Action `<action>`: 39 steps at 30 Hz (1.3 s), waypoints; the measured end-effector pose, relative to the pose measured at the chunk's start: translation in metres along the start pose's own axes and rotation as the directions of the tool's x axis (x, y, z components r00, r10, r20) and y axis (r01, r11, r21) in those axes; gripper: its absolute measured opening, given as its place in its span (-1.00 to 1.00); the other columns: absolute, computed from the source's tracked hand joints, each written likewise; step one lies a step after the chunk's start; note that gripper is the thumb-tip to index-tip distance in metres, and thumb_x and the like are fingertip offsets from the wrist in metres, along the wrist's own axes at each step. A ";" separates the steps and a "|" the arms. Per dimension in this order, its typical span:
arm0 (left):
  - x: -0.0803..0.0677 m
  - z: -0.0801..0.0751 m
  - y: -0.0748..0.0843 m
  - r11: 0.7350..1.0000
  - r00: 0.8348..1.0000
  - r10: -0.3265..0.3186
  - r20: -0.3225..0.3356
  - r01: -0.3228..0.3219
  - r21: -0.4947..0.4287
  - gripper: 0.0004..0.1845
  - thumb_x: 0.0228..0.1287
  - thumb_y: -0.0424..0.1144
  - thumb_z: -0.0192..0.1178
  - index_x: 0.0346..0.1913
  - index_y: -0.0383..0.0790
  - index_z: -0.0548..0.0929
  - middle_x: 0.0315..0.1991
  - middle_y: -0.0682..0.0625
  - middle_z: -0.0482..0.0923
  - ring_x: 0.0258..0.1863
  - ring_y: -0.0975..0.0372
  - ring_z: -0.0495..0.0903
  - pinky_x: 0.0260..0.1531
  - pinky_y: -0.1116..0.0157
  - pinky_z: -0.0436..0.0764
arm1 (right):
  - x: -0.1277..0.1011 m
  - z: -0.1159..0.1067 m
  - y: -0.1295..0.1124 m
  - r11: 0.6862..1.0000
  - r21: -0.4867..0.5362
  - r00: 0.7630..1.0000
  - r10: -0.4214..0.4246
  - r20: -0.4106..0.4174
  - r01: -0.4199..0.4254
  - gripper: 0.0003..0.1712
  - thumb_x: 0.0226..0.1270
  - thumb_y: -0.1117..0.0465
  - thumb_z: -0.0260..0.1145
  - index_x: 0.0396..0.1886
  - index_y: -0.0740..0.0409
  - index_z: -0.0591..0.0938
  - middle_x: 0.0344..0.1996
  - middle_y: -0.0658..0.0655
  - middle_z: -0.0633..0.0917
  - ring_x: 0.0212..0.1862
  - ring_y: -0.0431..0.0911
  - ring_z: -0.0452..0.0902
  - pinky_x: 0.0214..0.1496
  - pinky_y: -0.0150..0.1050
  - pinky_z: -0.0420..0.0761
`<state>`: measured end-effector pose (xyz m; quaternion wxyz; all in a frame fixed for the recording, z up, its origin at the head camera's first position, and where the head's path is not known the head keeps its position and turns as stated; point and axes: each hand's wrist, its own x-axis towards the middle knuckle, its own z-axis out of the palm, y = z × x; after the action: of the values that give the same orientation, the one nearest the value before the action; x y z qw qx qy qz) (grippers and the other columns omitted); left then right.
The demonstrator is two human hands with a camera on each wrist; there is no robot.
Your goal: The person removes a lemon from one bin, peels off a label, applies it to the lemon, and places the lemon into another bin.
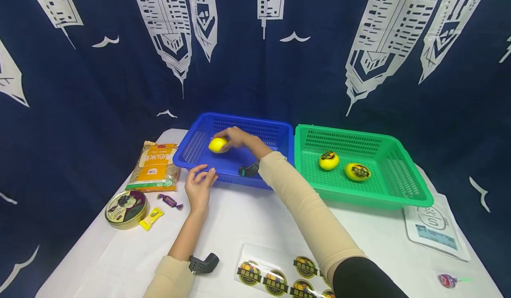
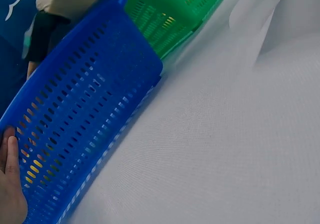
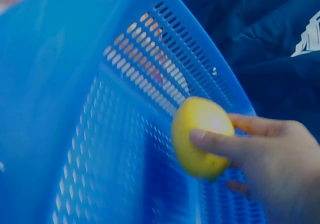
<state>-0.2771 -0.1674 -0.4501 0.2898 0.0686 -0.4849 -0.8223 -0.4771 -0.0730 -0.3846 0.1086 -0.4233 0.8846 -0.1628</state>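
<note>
lemon [image 1: 218,145] in left basket [image 1: 275,131], hand [image 1: 235,137] on it

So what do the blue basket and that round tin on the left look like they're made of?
The blue rectangular perforated basket looks like moulded plastic: uniform colour, slight gloss, regular slots in its walls. The round gold-rimmed tin seems to be metal, judging by its shiny gold rim and printed lid, though coated card can't be ruled out.

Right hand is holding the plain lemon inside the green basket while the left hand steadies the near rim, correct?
Not quite. The head view shows the right hand holding the lemon inside the blue basket, not the green basket. The left hand does touch the blue basket's near rim.
</note>
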 end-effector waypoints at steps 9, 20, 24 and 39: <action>-0.003 -0.002 0.003 0.999 1.000 0.010 -0.002 -0.009 0.035 -0.69 0.04 -0.49 0.31 -0.15 -0.46 0.48 -0.58 0.00 0.58 -0.49 0.21 0.65 -0.27 0.23 0.66 | -0.061 -0.033 -0.016 0.987 0.068 0.955 -0.119 -0.271 0.143 -0.39 -0.02 0.05 0.49 0.09 0.06 0.59 0.02 0.04 0.61 0.00 -0.11 0.52 0.03 -0.27 0.55; -0.001 0.001 0.011 0.998 1.000 -0.002 -0.002 0.002 0.062 -0.59 0.05 -0.45 0.31 -0.06 -0.56 0.43 -0.57 0.01 0.59 -0.48 0.20 0.66 -0.23 0.24 0.64 | -0.176 -0.052 -0.051 0.931 0.184 0.802 -0.157 -0.576 0.314 -0.39 -0.10 0.08 0.53 0.03 0.07 0.61 -0.27 -0.01 0.52 -0.14 -0.16 0.48 -0.07 -0.35 0.61; -0.004 0.000 0.012 0.998 1.000 -0.024 0.005 0.024 0.058 -0.62 0.06 -0.49 0.29 -0.07 -0.56 0.43 -0.57 -0.02 0.60 -0.49 0.19 0.67 -0.23 0.23 0.64 | -0.223 -0.041 -0.053 0.932 0.199 0.793 -0.132 -0.594 0.304 -0.42 -0.14 0.12 0.55 0.00 0.06 0.63 -0.31 -0.03 0.48 -0.16 -0.15 0.47 -0.11 -0.33 0.62; -0.005 0.003 0.007 0.996 0.999 -0.041 0.014 0.040 0.079 -0.65 0.05 -0.47 0.31 -0.10 -0.48 0.47 -0.58 0.01 0.60 -0.51 0.22 0.67 -0.26 0.27 0.65 | -0.336 0.054 -0.042 0.958 0.285 0.814 0.131 -0.566 0.044 -0.40 -0.12 0.05 0.54 0.02 -0.02 0.61 -0.28 -0.12 0.51 -0.12 -0.13 0.52 -0.11 -0.21 0.63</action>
<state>-0.2710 -0.1648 -0.4442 0.2664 0.0830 -0.5176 -0.8088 -0.2214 0.1551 -0.4001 -0.1019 -0.3128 0.8523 -0.4066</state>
